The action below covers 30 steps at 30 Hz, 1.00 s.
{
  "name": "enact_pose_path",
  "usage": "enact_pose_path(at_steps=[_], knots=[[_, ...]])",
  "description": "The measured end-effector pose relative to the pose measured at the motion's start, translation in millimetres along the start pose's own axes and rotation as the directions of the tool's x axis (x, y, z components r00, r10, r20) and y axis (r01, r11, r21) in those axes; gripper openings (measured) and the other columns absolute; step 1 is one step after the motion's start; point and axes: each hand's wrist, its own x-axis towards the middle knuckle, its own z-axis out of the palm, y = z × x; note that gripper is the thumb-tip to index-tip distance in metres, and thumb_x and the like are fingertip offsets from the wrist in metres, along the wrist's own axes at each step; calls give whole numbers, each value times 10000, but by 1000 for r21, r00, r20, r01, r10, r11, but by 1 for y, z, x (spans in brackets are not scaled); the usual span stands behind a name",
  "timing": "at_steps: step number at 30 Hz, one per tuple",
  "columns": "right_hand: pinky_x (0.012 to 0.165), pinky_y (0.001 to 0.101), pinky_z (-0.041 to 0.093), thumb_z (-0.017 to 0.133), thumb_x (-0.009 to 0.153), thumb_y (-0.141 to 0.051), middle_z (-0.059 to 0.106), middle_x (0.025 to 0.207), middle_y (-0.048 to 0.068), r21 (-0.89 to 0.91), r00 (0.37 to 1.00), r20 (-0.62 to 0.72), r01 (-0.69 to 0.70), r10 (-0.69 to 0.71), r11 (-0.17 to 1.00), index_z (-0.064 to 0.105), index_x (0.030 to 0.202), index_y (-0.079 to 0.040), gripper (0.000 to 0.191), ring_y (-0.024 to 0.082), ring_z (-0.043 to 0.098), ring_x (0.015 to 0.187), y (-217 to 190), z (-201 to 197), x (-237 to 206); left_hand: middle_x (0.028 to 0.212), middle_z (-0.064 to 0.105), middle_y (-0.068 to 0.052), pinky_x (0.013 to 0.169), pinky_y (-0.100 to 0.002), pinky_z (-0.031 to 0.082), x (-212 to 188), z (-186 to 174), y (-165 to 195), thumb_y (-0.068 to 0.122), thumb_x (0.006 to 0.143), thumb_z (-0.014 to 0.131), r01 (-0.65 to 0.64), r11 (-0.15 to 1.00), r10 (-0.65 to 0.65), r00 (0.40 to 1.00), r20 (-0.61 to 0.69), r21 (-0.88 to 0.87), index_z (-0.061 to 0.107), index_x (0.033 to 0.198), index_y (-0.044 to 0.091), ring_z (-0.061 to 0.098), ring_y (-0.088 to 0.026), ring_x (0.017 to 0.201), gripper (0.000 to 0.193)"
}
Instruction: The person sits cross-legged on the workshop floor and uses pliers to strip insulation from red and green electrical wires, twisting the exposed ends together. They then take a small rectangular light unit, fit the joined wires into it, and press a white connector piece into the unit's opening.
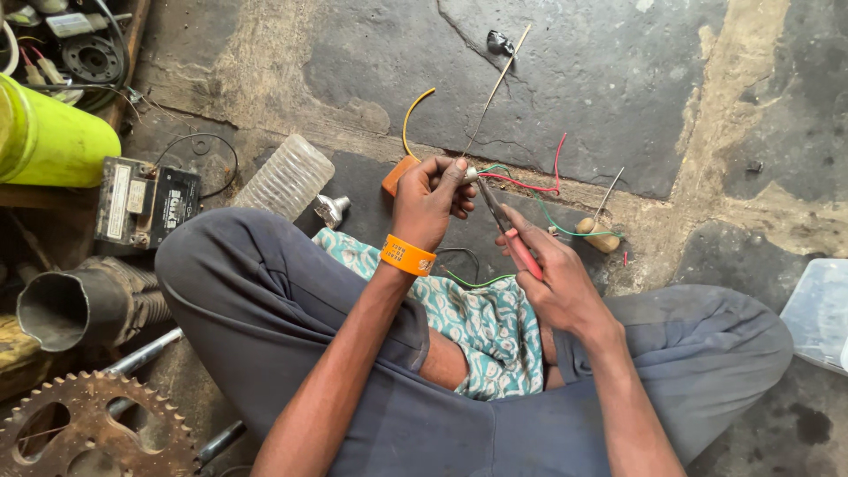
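I sit cross-legged on a stone floor. My left hand [431,201], with an orange wristband [407,256], pinches a small metal connector [471,174] from which red and green wires [530,185] run. My right hand [552,274] grips pliers with red handles [517,240]; their jaws point up toward the connector. A thin stick [496,88] rises from the connector area across the floor. A patterned teal cloth [481,318] lies in my lap, with a green wire [477,283] across it.
A clear ribbed plastic bottle [287,178] and a small metal part [332,209] lie left of my hands. A small battery [146,203], yellow-green container [49,141], exhaust pipe [79,300] and rusty sprocket [93,428] sit at left. A wooden-handled awl [599,231] lies right, plastic tub [820,314] far right.
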Motion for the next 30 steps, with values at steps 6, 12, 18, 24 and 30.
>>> enact_pose_path(at_steps=[6,12,18,24,30], knots=[[926,373,543,536,723,11,702,1108,109,-10,999,-29,16,-16,1000,416,1549,-85,840,232,709,972,2,8,-2,743,697,-39,497,-229,521,-4,-4,-1,285,1018,647,11,999,-10,1000,-12,37,674,957,15,660,-92,583,278],[904,365,544,528,718,6,680,1065,109,3,999,-41,28,-28,1000,435,1541,-69,831,230,691,934,4,13,-2,736,691,-35,486,-220,506,-6,-7,-2,273,1014,655,-7,999,8,1000,-20,52,683,948,16,648,-83,575,268],[911,355,553,530,733,8,665,1089,109,68,1000,-22,-9,11,998,411,1557,-83,838,209,697,944,4,16,-3,737,697,-39,486,-217,501,-7,-8,0,243,1008,668,-9,997,10,1000,-13,83,677,938,15,651,-81,581,238],[915,341,536,526,739,2,686,1079,87,92,1000,5,5,-6,996,365,1577,-82,858,199,686,939,1,18,-3,772,706,-32,519,-212,513,-10,-11,1,224,992,690,-19,996,20,1000,-7,83,686,973,19,658,-78,626,205],[851,332,537,516,733,-3,656,1007,97,103,999,7,-45,44,994,367,1593,-96,878,198,649,879,-5,18,-1,828,718,-47,583,-241,573,-8,-13,-3,166,986,694,-70,997,70,998,2,14,693,1013,8,694,-103,695,160]])
